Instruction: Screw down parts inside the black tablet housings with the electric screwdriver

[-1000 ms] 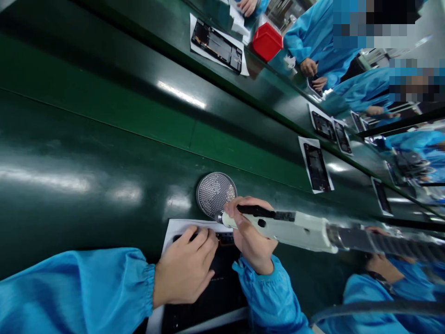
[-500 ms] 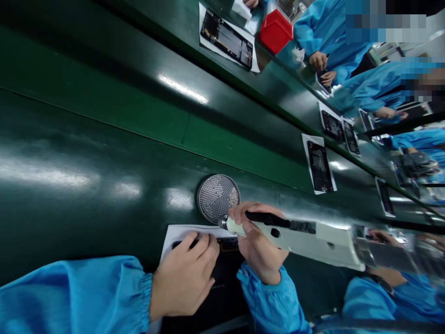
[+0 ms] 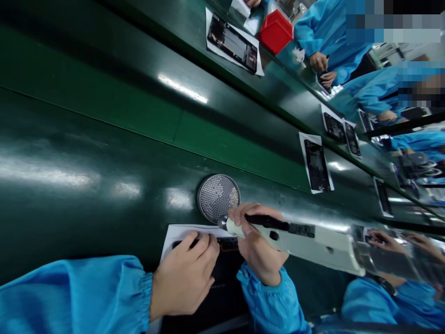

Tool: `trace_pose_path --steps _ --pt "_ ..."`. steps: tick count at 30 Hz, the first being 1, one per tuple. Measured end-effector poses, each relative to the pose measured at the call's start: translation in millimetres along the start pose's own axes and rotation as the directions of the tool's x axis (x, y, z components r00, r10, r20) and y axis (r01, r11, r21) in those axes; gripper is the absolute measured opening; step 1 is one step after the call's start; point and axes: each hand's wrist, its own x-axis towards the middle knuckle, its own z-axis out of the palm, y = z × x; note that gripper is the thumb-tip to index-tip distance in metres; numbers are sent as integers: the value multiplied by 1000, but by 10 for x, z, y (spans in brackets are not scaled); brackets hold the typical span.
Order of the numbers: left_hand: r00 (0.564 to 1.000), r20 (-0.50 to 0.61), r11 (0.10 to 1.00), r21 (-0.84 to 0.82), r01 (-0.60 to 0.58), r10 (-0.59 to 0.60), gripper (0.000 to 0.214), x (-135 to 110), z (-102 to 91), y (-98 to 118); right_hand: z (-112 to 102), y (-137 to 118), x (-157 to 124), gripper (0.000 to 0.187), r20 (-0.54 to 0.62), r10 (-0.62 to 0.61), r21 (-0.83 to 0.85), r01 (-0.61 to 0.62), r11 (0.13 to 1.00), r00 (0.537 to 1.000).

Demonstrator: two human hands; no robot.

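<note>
Two hands: right hand (image 3: 259, 243) gripping electric screwdriver (image 3: 306, 241) (black label unreadable), left hand (image 3: 184, 273) spread on phone (image 3: 225, 297).

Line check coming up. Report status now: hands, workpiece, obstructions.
Left hand pressing black phone housing on paper sheet. Right hand gripping white electric screwdriver. Only nearby item: round perforated screw tray, at the driver's tip.
</note>
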Motion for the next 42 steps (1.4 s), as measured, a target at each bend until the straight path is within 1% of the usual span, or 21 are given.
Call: trace_pose_path --steps 6,12,15,19,22,29,33,42 --pt "1000 7 1000 8 0 0 56 2 -20 2 0 2 1 24 -3 11 -10 -11 1000 1000" --pt "999 -38 1000 -3 9 -9 53 -12 13 -3 -7 -215 7 20 -58 -73 46 76 996 996" --pt "997 -68 1000 3 27 -27 51 -19 33 -11 -36 -291 -102 22 -40 -60 34 62 998 997" --pt "996 -83 999 43 17 -14 54 -19 48 -19 -59 -243 -287 25 -11 -27 12 27 1000 1000" --pt "996 -88 999 45 15 -11 56 -11 69 -24 -57 -170 -360 26 -5 -6 -13 6 1000 1000" --pt "997 -79 999 51 9 -5 57 7 125 -13 -62 -109 -375 28 14 23 -35 -22 999 1000" --pt "997 -79 998 62 5 0 57 18 117 -4 -80 -108 -382 27 25 38 -42 -37 998 999" --pt "997 -74 999 54 -1 5 57 3 108 -8 -56 -110 -392 28 27 29 -64 -27 998 999"
